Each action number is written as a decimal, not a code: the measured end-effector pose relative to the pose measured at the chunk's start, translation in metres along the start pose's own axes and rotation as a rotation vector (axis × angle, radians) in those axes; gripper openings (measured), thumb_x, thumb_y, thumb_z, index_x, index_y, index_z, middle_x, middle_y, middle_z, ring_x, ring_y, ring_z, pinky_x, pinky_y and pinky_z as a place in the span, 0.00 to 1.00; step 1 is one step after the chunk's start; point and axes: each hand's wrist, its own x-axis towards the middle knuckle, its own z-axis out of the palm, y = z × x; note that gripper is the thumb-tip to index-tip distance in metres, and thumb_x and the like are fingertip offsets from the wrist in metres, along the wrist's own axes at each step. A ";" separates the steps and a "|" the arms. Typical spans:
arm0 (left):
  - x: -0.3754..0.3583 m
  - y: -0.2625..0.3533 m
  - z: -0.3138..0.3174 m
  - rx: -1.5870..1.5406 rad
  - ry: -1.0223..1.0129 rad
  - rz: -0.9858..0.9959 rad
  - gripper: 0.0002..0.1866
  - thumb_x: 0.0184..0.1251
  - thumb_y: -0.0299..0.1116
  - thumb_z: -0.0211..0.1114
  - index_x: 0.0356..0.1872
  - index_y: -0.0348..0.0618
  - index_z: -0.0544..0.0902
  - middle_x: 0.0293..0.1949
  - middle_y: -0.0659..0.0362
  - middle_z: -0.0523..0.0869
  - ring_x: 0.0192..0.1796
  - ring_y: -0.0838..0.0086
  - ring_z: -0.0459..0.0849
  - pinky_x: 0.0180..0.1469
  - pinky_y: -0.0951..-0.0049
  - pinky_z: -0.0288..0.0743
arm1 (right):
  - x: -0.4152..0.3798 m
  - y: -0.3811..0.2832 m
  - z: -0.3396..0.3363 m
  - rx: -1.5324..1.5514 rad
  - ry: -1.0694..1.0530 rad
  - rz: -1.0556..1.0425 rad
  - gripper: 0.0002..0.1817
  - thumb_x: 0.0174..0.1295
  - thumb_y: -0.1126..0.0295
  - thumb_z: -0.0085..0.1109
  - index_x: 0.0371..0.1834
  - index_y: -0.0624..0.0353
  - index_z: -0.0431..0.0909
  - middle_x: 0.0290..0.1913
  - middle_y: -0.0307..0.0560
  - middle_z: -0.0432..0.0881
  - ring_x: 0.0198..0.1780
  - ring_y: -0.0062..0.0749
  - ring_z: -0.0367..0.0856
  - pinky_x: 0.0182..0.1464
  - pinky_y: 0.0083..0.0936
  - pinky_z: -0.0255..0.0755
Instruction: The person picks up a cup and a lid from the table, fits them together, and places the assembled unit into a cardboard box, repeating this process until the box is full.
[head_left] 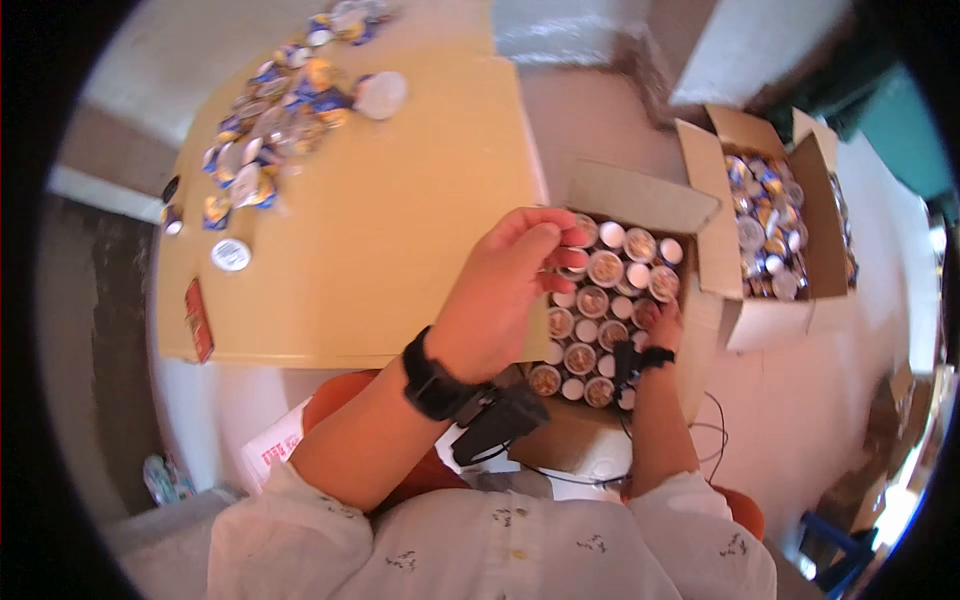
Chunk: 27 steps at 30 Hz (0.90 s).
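Over the table's right edge, my left hand [525,262] hovers beside an open cardboard box [640,192]. Its fingers are curled and nothing shows between them. My right hand [662,328] is down at the right side of that box, on or beside a jar [645,313]; its fingertips are hard to make out. Rows of round jars with clear lids [605,268] and white-capped containers [612,235] fill the box. Both wrists wear black straps with devices.
A yellow table [400,230] bears a pile of small blue-and-yellow containers [265,130], a round white lid [230,254] and a red object [198,322]. To the right stands another open box [715,215] full of containers. Black cables [715,430] lie near my right arm.
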 end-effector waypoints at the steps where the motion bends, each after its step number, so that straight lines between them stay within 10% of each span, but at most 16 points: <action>1: 0.000 0.005 -0.004 -0.022 -0.015 0.018 0.12 0.76 0.35 0.54 0.53 0.41 0.75 0.49 0.57 0.83 0.49 0.73 0.80 0.50 0.72 0.73 | -0.011 -0.013 0.003 -0.031 0.016 0.018 0.20 0.73 0.57 0.51 0.58 0.62 0.72 0.49 0.46 0.79 0.44 0.29 0.81 0.33 0.23 0.81; 27: -0.034 0.163 -0.187 -0.450 0.369 0.458 0.11 0.73 0.35 0.58 0.51 0.43 0.76 0.43 0.57 0.83 0.43 0.68 0.82 0.43 0.70 0.76 | -0.311 -0.289 0.203 -0.231 -0.712 -0.584 0.16 0.74 0.66 0.51 0.61 0.59 0.75 0.55 0.41 0.81 0.51 0.20 0.79 0.49 0.17 0.71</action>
